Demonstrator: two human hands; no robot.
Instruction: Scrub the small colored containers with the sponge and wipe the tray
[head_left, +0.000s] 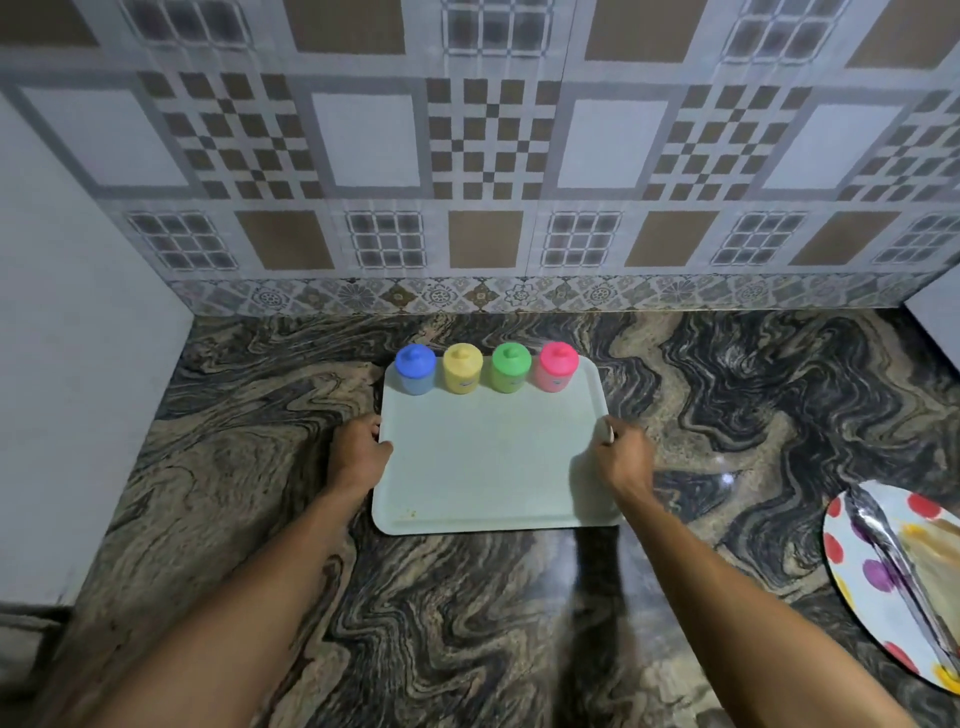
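Gripping hands: left hand (361, 449) curls its fingers over the left rim of the pale rectangular plastic tray (488, 467); right hand (623, 454) clasps the right rim.
Containers: 4 small lidded plastic pots upright along the tray's far edge: blue pot (414, 370), yellow pot (462, 369), green pot (511, 368), pink pot (557, 366).
Plate: dotted round plate (852, 571) bearing metal tongs (891, 558), well right of the tray.

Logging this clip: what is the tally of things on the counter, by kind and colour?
blue container: 1
yellow container: 1
green container: 1
pink container: 1
tray: 1
plate: 1
tongs: 1
Total: 7
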